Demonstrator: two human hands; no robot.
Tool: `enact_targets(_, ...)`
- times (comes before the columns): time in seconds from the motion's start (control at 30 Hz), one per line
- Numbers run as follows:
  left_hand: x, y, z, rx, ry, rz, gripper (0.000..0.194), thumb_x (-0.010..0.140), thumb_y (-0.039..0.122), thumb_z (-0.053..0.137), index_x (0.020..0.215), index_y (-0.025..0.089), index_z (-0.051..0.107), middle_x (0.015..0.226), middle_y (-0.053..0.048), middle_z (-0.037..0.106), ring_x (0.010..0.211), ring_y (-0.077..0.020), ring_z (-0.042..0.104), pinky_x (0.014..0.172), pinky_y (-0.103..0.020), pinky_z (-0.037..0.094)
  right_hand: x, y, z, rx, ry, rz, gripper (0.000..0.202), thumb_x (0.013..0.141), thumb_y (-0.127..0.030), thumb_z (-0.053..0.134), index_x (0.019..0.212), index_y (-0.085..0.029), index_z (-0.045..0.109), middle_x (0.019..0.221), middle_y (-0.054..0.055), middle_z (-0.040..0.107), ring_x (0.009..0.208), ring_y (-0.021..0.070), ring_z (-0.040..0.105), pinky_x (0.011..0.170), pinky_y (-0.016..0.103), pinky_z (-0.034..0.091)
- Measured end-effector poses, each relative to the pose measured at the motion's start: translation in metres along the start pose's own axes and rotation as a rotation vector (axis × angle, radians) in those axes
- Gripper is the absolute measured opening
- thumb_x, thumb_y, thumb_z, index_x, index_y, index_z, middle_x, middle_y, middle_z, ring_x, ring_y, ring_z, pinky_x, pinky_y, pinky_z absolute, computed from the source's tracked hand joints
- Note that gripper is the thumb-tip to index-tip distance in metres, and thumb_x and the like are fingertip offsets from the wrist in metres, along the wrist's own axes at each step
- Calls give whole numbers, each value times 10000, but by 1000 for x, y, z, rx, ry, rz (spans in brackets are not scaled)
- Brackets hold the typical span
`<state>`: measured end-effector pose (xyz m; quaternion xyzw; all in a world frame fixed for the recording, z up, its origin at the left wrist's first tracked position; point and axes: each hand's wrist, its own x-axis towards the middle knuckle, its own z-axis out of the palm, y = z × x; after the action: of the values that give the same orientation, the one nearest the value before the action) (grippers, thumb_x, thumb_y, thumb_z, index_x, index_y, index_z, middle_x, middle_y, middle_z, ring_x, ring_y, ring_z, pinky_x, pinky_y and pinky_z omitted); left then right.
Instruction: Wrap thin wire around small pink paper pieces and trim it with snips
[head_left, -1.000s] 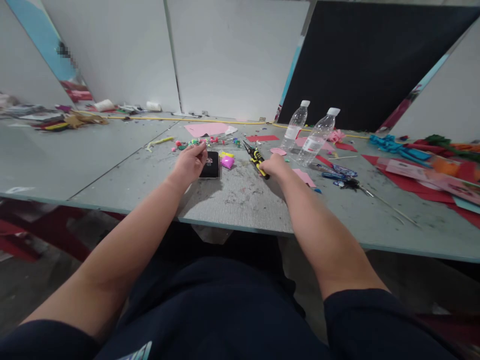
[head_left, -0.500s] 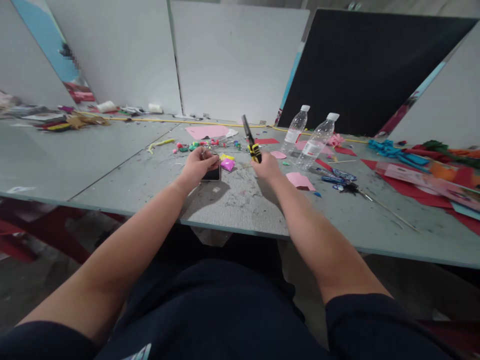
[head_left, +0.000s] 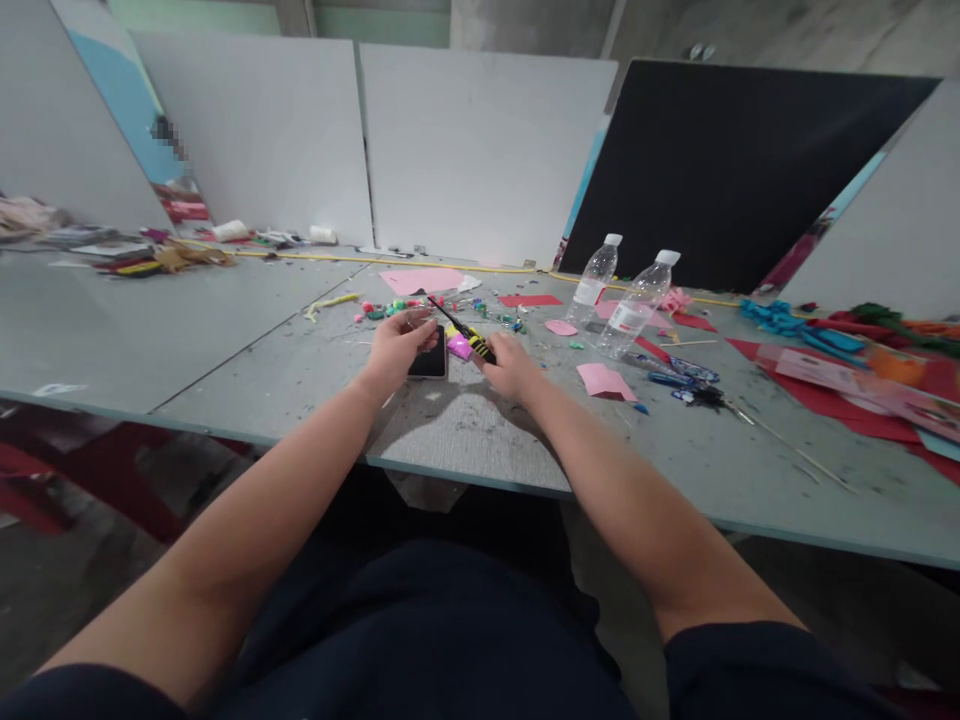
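Note:
My right hand (head_left: 508,366) is closed round the yellow and black handle of a long dark-tipped tool (head_left: 471,338), which points up and left toward my left hand (head_left: 405,345). The fingers of my left hand are pinched together above a dark phone (head_left: 429,364); what they hold is too small to name. A shiny pink packet (head_left: 460,347) lies between the hands, with something yellow beside it. Behind them are small red and green beads (head_left: 394,305) and a pink paper sheet (head_left: 422,281).
Two clear plastic bottles (head_left: 598,280) (head_left: 637,307) stand right of my right hand. Pink paper (head_left: 604,381), blue-handled tools (head_left: 682,372) and red sheets (head_left: 825,385) lie farther right. Boards (head_left: 487,150) line the table's back edge (head_left: 300,258).
My right hand has turned the tool from nearly upright to slanting left, its tip now near my left hand. The view has tilted slightly upward.

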<state>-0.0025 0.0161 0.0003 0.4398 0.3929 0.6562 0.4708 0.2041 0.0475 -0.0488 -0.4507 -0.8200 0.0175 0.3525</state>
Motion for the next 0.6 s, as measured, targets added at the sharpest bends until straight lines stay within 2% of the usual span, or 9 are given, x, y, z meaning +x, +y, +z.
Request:
enact_targets(0.3, -1, 4, 0, -69, -7, -1, 195, 759, 52, 817, 849, 162, 684, 664, 30, 669, 616, -83, 671, 612, -180, 563, -1, -1, -1, -68, 59, 1, 141, 922, -344, 585, 926, -208, 551, 968, 121, 595, 927, 290, 514, 871, 410, 417)
enact_targets(0.6, 0, 2, -3, -65, -19, 23, 247, 736, 157, 876, 731, 173, 629, 669, 33, 640, 627, -81, 659, 576, -158, 536, -4, -8, -9, -111, 6, -23, 155, 934, -357, 587, 958, -204, 576, 1033, 125, 602, 964, 287, 514, 891, 400, 420)
